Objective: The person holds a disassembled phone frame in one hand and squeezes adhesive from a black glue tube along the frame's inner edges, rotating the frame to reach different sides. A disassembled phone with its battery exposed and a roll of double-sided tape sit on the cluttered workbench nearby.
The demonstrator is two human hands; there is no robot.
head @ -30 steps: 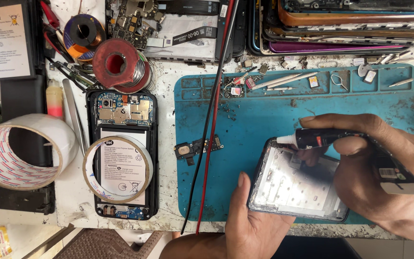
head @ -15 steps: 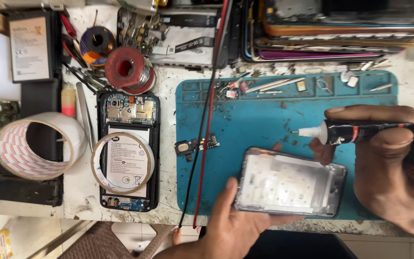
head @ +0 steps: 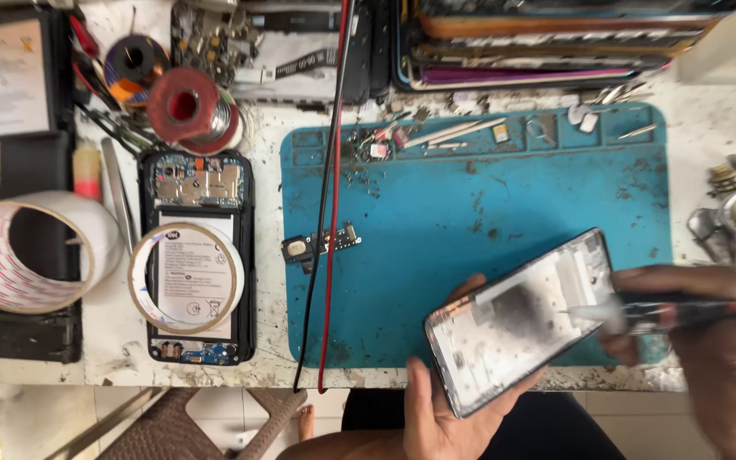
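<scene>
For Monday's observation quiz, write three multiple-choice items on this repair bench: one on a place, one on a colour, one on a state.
1. Where does the tape ring lie?
A on the opened phone
B on the mat
C in the left hand

2. What colour is the mat?
A red
B blue
C white

3. What is the state of the phone frame?
A flat on the mat
B tilted, held in the left hand
C on the floor

Answers: 1 A, the ring rests over the phone's battery; 2 B, the mat is blue; 3 B, the fingers grip its lower edge.
</scene>
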